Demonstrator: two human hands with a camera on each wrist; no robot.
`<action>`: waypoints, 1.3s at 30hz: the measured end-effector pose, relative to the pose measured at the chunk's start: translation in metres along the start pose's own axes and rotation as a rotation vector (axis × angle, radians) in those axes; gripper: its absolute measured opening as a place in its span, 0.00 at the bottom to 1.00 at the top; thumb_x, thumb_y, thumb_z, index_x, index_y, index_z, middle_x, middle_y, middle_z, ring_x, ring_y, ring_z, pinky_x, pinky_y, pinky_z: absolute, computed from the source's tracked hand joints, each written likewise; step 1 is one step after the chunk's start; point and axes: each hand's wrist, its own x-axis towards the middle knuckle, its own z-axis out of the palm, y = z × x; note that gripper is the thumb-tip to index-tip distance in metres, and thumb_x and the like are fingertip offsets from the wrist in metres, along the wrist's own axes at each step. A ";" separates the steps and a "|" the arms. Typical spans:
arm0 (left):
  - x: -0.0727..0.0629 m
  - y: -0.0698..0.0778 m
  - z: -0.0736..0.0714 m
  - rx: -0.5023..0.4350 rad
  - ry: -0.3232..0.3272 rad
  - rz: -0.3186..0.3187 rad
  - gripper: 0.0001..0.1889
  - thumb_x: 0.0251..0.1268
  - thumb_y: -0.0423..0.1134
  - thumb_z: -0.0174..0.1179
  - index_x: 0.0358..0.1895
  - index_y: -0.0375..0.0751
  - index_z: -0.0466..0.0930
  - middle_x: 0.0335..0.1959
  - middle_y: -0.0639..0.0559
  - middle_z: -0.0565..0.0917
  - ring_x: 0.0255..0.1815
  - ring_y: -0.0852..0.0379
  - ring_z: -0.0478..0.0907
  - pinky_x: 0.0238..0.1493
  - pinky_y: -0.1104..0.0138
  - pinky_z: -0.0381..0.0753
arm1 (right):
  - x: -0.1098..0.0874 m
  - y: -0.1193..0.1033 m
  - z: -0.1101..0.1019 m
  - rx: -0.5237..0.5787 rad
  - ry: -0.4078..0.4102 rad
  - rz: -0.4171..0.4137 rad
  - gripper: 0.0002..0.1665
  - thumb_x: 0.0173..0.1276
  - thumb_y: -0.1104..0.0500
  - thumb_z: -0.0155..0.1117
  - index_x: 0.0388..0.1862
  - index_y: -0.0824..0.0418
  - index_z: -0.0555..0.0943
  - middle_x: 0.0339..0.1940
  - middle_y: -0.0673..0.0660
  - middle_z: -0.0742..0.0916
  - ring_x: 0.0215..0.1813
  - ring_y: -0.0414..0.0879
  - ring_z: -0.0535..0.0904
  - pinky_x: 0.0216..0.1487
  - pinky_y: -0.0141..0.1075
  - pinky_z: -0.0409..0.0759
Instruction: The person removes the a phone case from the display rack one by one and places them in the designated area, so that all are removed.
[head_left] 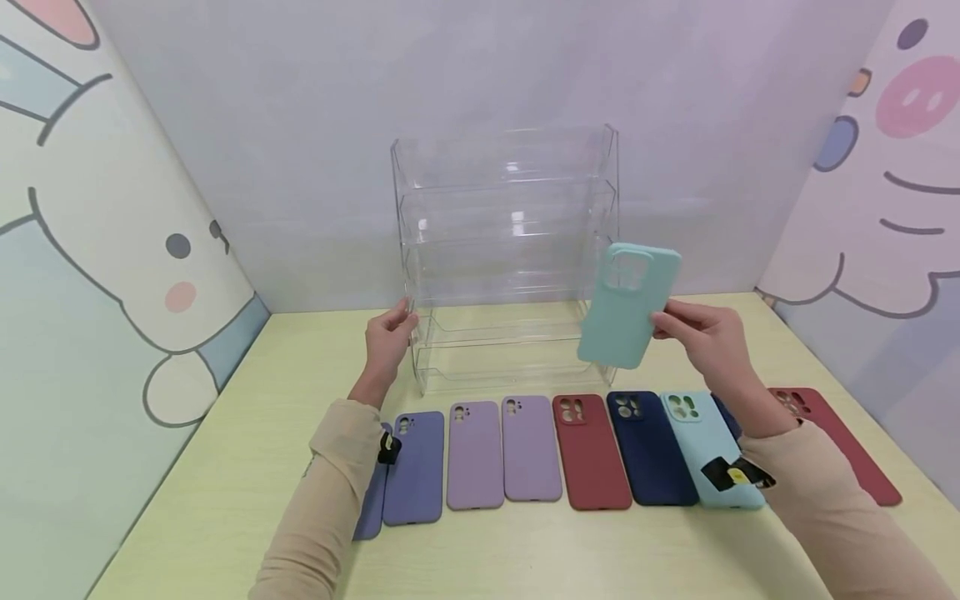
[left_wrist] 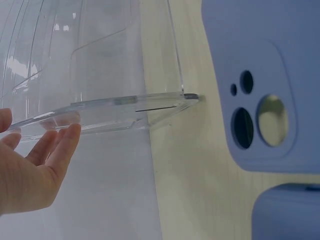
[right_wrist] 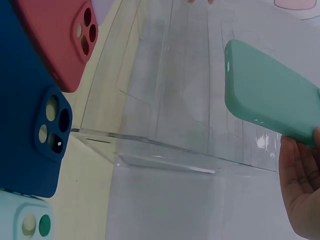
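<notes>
A light turquoise phone case (head_left: 628, 312) is pinched between the thumb and fingers of my right hand (head_left: 701, 333), raised in front of the right side of a clear tiered rack (head_left: 510, 342). Its camera cutout is at the top in the head view; in the right wrist view the case (right_wrist: 270, 92) overlaps the rack behind. My left hand (head_left: 388, 337) holds the rack's left side edge. In the left wrist view, the left fingers (left_wrist: 62, 145) lie along the outside of the clear side panel (left_wrist: 105, 102).
A row of phone cases lies before the rack: blue-violet (head_left: 414, 467), lilac (head_left: 476, 454), red (head_left: 592, 450), navy (head_left: 652, 446), turquoise (head_left: 701, 442) and another red case (head_left: 847, 442) at far right. My right forearm partly covers a dark one. Cartoon-printed panels (head_left: 127, 250) flank the table.
</notes>
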 end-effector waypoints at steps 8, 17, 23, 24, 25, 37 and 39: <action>-0.002 0.003 -0.001 0.002 -0.002 0.006 0.20 0.65 0.36 0.53 0.61 0.44 0.69 0.56 0.41 0.74 0.52 0.51 0.73 0.50 0.56 0.76 | -0.010 0.011 -0.013 -0.004 0.021 0.073 0.24 0.64 0.60 0.59 0.54 0.74 0.73 0.34 0.36 0.83 0.32 0.33 0.81 0.37 0.22 0.77; -0.002 0.003 -0.001 0.017 0.000 0.004 0.20 0.65 0.36 0.54 0.61 0.44 0.69 0.55 0.42 0.74 0.51 0.51 0.73 0.44 0.64 0.78 | -0.020 0.023 -0.029 -0.027 0.051 0.127 0.24 0.64 0.60 0.60 0.55 0.73 0.73 0.32 0.33 0.82 0.31 0.31 0.81 0.37 0.19 0.76; -0.001 0.003 -0.001 0.016 -0.001 0.002 0.20 0.65 0.36 0.53 0.61 0.44 0.69 0.56 0.41 0.74 0.52 0.50 0.73 0.44 0.64 0.78 | -0.019 0.068 -0.054 0.018 0.061 0.180 0.22 0.62 0.58 0.62 0.54 0.64 0.77 0.36 0.43 0.86 0.32 0.36 0.83 0.38 0.22 0.77; -0.001 0.003 0.000 0.016 -0.002 0.002 0.20 0.65 0.36 0.53 0.61 0.44 0.69 0.56 0.41 0.74 0.52 0.50 0.73 0.45 0.63 0.78 | -0.019 0.074 -0.058 0.015 0.059 0.185 0.22 0.62 0.58 0.62 0.55 0.62 0.77 0.37 0.44 0.86 0.32 0.37 0.83 0.39 0.23 0.78; -0.002 0.003 0.000 0.017 -0.002 0.002 0.20 0.65 0.36 0.53 0.61 0.45 0.69 0.56 0.41 0.74 0.52 0.50 0.73 0.45 0.63 0.78 | -0.020 0.079 -0.061 0.026 0.070 0.189 0.21 0.62 0.59 0.63 0.54 0.62 0.78 0.37 0.46 0.86 0.32 0.38 0.83 0.39 0.23 0.77; 0.001 0.000 0.000 0.011 -0.001 -0.005 0.20 0.65 0.36 0.53 0.61 0.44 0.68 0.56 0.40 0.74 0.53 0.49 0.73 0.48 0.61 0.77 | -0.041 0.031 -0.088 -0.153 0.091 0.331 0.24 0.64 0.50 0.59 0.59 0.53 0.75 0.26 0.29 0.82 0.31 0.25 0.77 0.13 0.35 0.61; 0.001 0.001 0.000 0.005 0.001 -0.005 0.20 0.65 0.36 0.53 0.61 0.44 0.69 0.56 0.40 0.73 0.53 0.49 0.73 0.49 0.61 0.77 | -0.042 0.031 -0.097 -0.157 0.095 0.333 0.23 0.64 0.50 0.59 0.58 0.51 0.75 0.27 0.27 0.81 0.31 0.24 0.78 0.20 0.26 0.69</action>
